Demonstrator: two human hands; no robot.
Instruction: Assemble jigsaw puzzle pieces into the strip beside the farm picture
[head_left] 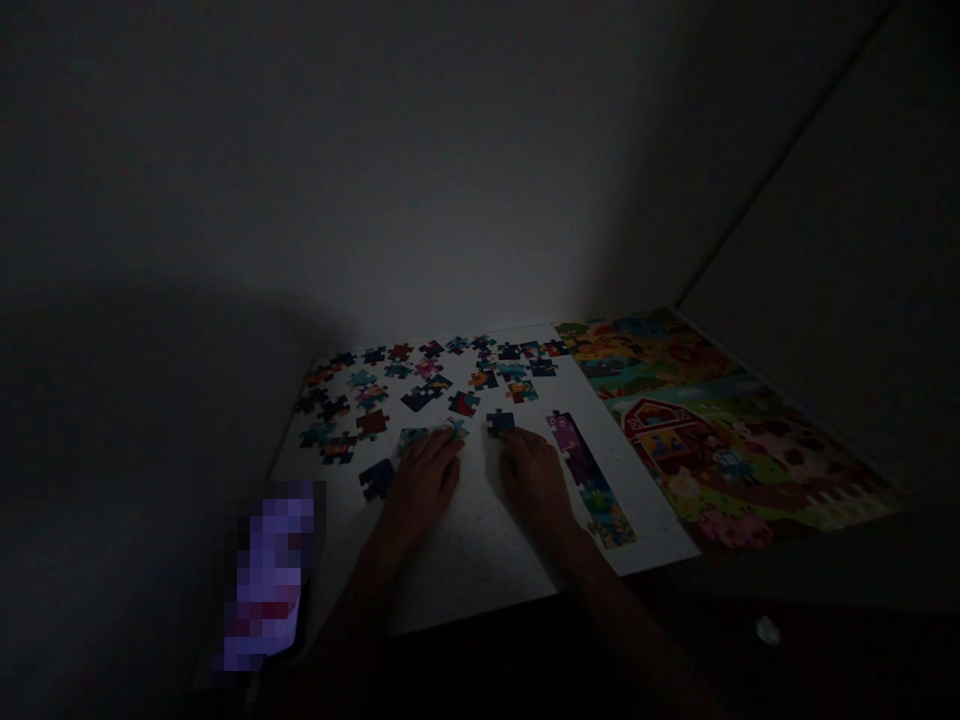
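Nearest me, my left hand [421, 478] lies flat, fingers together, touching a teal piece [411, 438]; my right hand [534, 478] fingertips press a dark blue piece [499, 422]. Just right, one joined strip [591, 482] is finished. Farther back, most loose pieces [427, 375] remain scattered unjoined beside the picture sheet [720, 430].

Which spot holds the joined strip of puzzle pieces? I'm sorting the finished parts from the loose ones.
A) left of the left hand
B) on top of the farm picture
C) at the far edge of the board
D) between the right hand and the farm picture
D: the joined strip lies on the white board just right of the right hand, short of the farm picture.
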